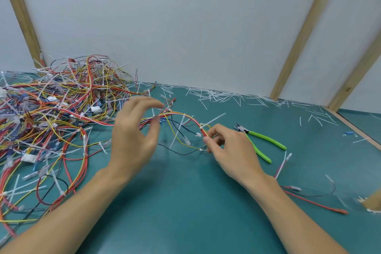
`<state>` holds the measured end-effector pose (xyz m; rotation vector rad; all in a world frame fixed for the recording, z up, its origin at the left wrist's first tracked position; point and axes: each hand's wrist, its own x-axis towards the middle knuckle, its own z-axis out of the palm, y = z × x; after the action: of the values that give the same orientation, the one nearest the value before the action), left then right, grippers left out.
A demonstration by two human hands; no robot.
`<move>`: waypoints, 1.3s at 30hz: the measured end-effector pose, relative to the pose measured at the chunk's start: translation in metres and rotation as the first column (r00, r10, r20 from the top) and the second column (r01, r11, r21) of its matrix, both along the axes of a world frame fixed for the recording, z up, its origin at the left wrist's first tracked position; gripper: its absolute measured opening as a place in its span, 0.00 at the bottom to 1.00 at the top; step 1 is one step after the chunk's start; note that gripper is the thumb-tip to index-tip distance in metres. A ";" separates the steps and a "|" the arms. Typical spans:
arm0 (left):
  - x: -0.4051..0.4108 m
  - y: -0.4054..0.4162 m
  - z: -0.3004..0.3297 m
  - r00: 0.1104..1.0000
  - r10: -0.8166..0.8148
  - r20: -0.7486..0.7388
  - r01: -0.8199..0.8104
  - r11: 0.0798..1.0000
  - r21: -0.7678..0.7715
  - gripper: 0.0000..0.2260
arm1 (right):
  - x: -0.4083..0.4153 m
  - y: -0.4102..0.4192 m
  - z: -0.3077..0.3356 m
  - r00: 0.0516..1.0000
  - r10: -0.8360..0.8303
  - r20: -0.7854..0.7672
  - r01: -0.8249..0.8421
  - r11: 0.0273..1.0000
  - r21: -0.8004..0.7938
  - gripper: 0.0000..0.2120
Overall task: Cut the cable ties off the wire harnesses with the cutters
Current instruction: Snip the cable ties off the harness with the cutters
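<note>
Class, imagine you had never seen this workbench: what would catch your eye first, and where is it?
First, the big tangle of coloured wire harnesses heaped at the left. Then the two hands at the centre: the right hand pinches one harness, while the left hand hovers blurred. The green-handled cutters lie just right of them.

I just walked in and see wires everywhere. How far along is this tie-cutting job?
Some is done: snipped white tie pieces litter the back of the green table. In hand: the right hand pinches one harness near a tie, the left hand hovers blurred above it, and the green-handled cutters lie idle. Left: a big tangled pile with many ties on.
</note>
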<state>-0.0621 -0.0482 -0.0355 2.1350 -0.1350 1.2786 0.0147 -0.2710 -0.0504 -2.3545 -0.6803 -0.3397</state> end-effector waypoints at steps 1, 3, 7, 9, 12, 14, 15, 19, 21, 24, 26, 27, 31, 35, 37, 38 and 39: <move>-0.002 -0.007 0.000 0.998 -0.061 -0.023 0.062 0.997 0.041 0.08 | -0.001 0.001 0.000 1.000 0.008 0.010 -0.009 0.999 0.032 0.07; -0.004 -0.018 -0.003 0.984 -0.129 -0.124 0.141 0.986 0.091 0.05 | -0.004 0.004 0.001 0.999 0.037 0.007 -0.037 0.993 0.110 0.07; 0.000 -0.016 -0.010 0.959 -0.037 -0.281 0.058 0.996 0.065 0.05 | -0.011 0.009 0.001 0.989 0.146 -0.027 -0.137 0.965 0.223 0.08; 0.002 -0.011 -0.011 0.950 0.040 -0.311 -0.032 0.999 0.032 0.02 | -0.013 0.011 0.001 0.978 0.198 -0.061 -0.176 0.949 0.263 0.08; 0.004 -0.006 -0.015 0.939 0.028 -0.342 -0.037 0.999 -0.019 0.07 | -0.017 0.014 0.000 0.941 0.300 -0.159 -0.223 0.899 0.378 0.08; 0.005 -0.004 -0.016 0.945 -0.017 -0.327 0.003 0.999 -0.043 0.14 | -0.017 0.015 0.001 0.907 0.361 -0.217 -0.231 0.857 0.460 0.09; 0.005 -0.003 -0.016 0.953 -0.018 -0.301 0.003 0.999 -0.053 0.16 | -0.016 0.014 0.001 0.894 0.382 -0.232 -0.237 0.846 0.478 0.09; 0.004 0.002 -0.009 0.975 0.108 -0.194 -0.102 0.994 0.043 0.15 | -0.014 0.011 0.006 0.826 0.483 -0.290 -0.275 0.795 0.540 0.09; 0.004 0.005 -0.004 0.975 0.176 -0.137 -0.155 0.976 0.150 0.06 | -0.014 0.009 0.011 0.796 0.511 -0.324 -0.263 0.775 0.575 0.11; 0.005 0.006 -0.003 0.981 0.062 -0.185 -0.042 0.993 0.112 0.03 | -0.013 0.007 0.016 0.777 0.516 -0.361 -0.210 0.753 0.624 0.11; 0.005 0.005 -0.005 0.965 -0.063 -0.256 0.064 0.998 -0.004 0.05 | -0.013 0.006 0.018 0.789 0.495 -0.364 -0.183 0.755 0.629 0.10; 0.005 0.004 -0.006 0.957 -0.095 -0.274 0.087 0.995 -0.041 0.06 | -0.013 0.007 0.017 0.802 0.480 -0.355 -0.180 0.761 0.623 0.10; 0.004 0.001 -0.006 0.947 -0.113 -0.300 0.083 0.990 -0.111 0.06 | -0.015 0.009 0.012 0.843 0.442 -0.307 -0.198 0.785 0.587 0.09; 0.003 0.000 -0.006 0.949 -0.110 -0.297 0.075 0.989 -0.127 0.05 | -0.015 0.009 0.010 0.861 0.426 -0.277 -0.212 0.796 0.567 0.09; 0.003 -0.001 -0.007 0.953 -0.105 -0.284 0.066 0.988 -0.142 0.04 | -0.015 0.010 0.009 0.878 0.403 -0.257 -0.208 0.806 0.555 0.08; 0.003 -0.001 -0.007 0.958 -0.093 -0.272 0.057 0.989 -0.139 0.04 | -0.015 0.010 0.008 0.888 0.389 -0.244 -0.203 0.809 0.551 0.08; 0.002 -0.001 -0.006 0.965 -0.067 -0.254 0.038 0.992 -0.117 0.03 | -0.016 0.011 0.008 0.898 0.373 -0.233 -0.195 0.812 0.550 0.08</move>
<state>-0.0597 -0.0494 -0.0419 2.1634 -0.0106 0.9454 -0.0011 -0.2603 -0.0429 -1.7033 -0.6701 0.0217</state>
